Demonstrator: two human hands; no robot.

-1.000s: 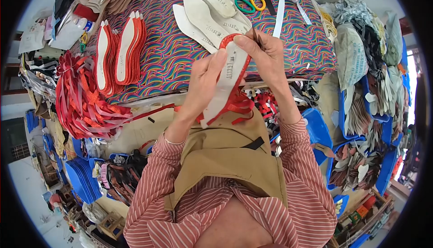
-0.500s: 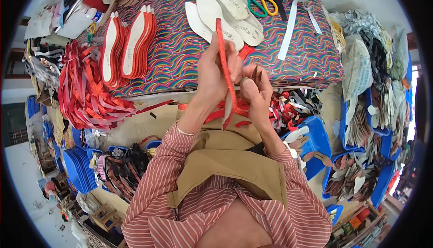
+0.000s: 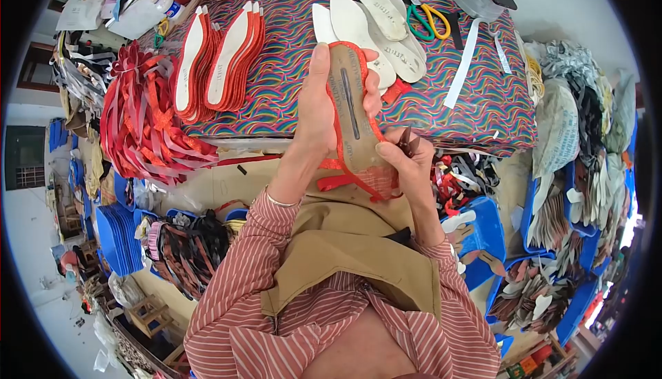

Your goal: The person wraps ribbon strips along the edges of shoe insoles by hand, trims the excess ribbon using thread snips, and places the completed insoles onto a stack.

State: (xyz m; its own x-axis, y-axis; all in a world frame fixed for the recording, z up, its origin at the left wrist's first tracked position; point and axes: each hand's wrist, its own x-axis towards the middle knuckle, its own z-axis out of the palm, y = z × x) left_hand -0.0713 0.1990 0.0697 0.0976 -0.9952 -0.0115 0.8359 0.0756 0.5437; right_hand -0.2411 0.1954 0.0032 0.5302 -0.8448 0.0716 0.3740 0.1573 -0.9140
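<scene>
An insole [image 3: 364, 127] with a red-bound edge is held over my lap, its brown underside facing me and a dark shank strip [image 3: 349, 103] down its middle. My left hand [image 3: 319, 106] wraps its left side, fingers around the far edge. Near the lower right, my right hand [image 3: 414, 168] pinches the insole's edge. Dark, pointed snips [image 3: 409, 141] stick up from that same hand, their handles hidden in the palm. A loose red strip [image 3: 336, 183] shows under the insole. White insoles [image 3: 379, 31] lie on the table just beyond.
Stacks of red-edged insoles [image 3: 231, 65] stand at left on the patterned tablecloth [image 3: 289, 120]. A heap of red ribbons [image 3: 148, 127] hangs over the table's left edge. Scissors [image 3: 429, 20] and a white strip [image 3: 462, 65] lie at right. Blue bins [image 3: 483, 234] flank me.
The insole has turned from edge-on to showing its underside. My left hand has shifted its fingers around it, and my right hand has come onto its lower edge.
</scene>
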